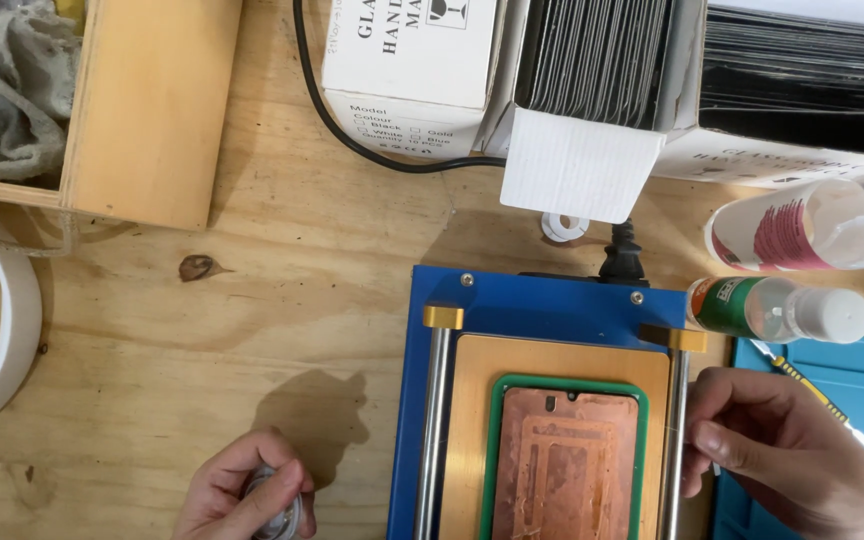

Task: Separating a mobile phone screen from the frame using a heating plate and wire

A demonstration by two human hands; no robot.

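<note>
Two bare hands work at the near edge of a plywood bench (282, 300). Left hand (244, 495) is closed around a small pale object (274, 500), possibly a spool of fine wire; the view is too tight to confirm. Right hand (792, 450) pinches closed at the right steel rail (674, 440) of a blue fixture (542, 300); what it grips, if anything, cannot be told. Between the rails, a copper-coloured panel (564, 465) sits in a green frame (497, 440) on the fixture's gold plate (562, 360). Beyond lie a small clear bottle (777, 308) on its side, a black power cable (352, 140) and open boxes (592, 80) of thin plates. Risk: pressure on the rail could shift the panel, and the bottle may roll onto the fixture.
</note>
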